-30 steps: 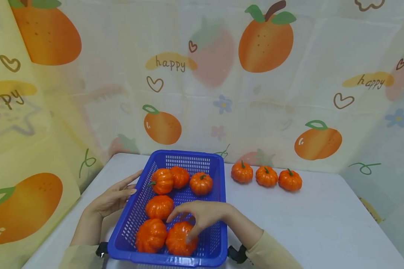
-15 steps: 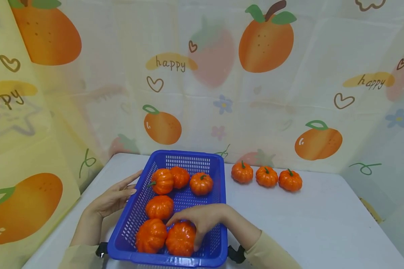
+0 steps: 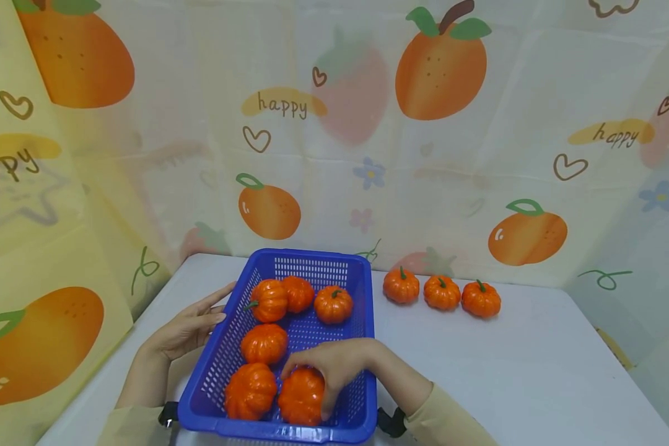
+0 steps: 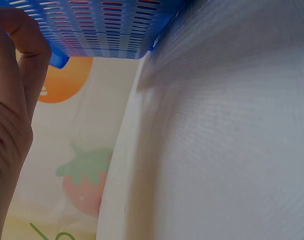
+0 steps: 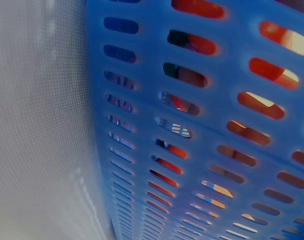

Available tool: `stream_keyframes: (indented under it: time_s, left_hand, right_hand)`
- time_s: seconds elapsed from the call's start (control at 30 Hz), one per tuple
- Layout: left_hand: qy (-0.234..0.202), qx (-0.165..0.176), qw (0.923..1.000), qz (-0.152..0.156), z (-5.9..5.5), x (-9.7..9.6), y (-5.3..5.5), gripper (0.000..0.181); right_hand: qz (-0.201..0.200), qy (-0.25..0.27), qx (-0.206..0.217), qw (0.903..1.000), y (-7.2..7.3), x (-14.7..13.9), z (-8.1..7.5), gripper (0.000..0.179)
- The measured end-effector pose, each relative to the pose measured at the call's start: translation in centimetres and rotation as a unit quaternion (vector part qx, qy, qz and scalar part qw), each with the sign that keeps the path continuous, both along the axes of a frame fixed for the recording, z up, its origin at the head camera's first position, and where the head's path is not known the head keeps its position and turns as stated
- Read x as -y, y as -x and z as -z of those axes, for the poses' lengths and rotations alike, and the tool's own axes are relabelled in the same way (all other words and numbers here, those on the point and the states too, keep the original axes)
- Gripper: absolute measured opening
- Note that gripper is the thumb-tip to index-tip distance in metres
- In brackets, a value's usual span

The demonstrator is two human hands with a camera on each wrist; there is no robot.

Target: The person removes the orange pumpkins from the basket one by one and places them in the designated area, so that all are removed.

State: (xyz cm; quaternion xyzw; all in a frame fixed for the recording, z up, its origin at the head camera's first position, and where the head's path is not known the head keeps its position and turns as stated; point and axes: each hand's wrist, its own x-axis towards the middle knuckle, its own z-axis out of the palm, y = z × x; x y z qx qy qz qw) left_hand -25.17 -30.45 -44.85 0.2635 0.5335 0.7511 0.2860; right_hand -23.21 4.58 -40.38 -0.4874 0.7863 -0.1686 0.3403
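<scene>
A blue slotted plastic basket holds several glossy orange toy pumpkins. Reaching over its right rim, my right hand grips the near-right pumpkin, fingers at its far left and thumb at its right side. My left hand touches the outside of the basket's left wall with loosely extended fingers. Beside the gripped pumpkin lies another pumpkin, and behind that one more pumpkin. In the right wrist view the basket wall hides my right hand; orange shows through the slots.
To the basket's right, a row of three small pumpkins, the middle pumpkin among them, stands along the back of the white table. A fruit-printed curtain hangs behind the table and along its left side.
My right hand has lowered over the near-right pumpkin and its fingers have come round it. That pumpkin has shifted slightly right, away from its neighbour. The left hand and basket have not moved.
</scene>
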Motion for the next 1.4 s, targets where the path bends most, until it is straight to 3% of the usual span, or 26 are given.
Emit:
stream_keyframes:
  time_s: [0.13,0.53,0.73,0.97,1.17,1.27,1.4]
  left_hand:
    - [-0.002,-0.002,1.0,0.003,0.0,0.0,0.0,0.063]
    - [0.01,0.007,0.9998,-0.015,0.1,-0.1,-0.2,0.064]
    - [0.008,0.012,0.9998,-0.012,0.2,0.0,-0.2,0.065]
    - [0.002,0.012,0.9999,-0.006,0.1,0.0,-0.1,0.065]
    - [-0.002,0.005,1.0,0.001,-0.1,0.0,0.0,0.064]
    - [0.007,0.012,0.9998,-0.01,-0.1,0.0,-0.1,0.064]
    - [0.011,0.02,0.9996,-0.015,-0.1,0.0,-0.1,0.065]
  right_hand:
    - [0.0,0.023,0.011,0.9997,0.2,0.0,0.2,0.076]
    - [0.01,0.07,-0.014,0.9974,0.4,-0.3,0.3,0.075]
    - [0.037,0.107,0.002,0.9936,0.3,-0.5,0.1,0.078]
    - [0.083,0.138,-0.014,0.9869,0.3,-0.7,-0.3,0.082]
    - [0.137,0.192,0.019,0.9715,0.4,-0.8,-0.4,0.084]
    - [0.166,0.22,0.057,0.9596,0.4,-1.0,-0.6,0.077]
    - [0.165,0.268,0.129,0.9403,0.6,-1.5,-0.7,0.073]
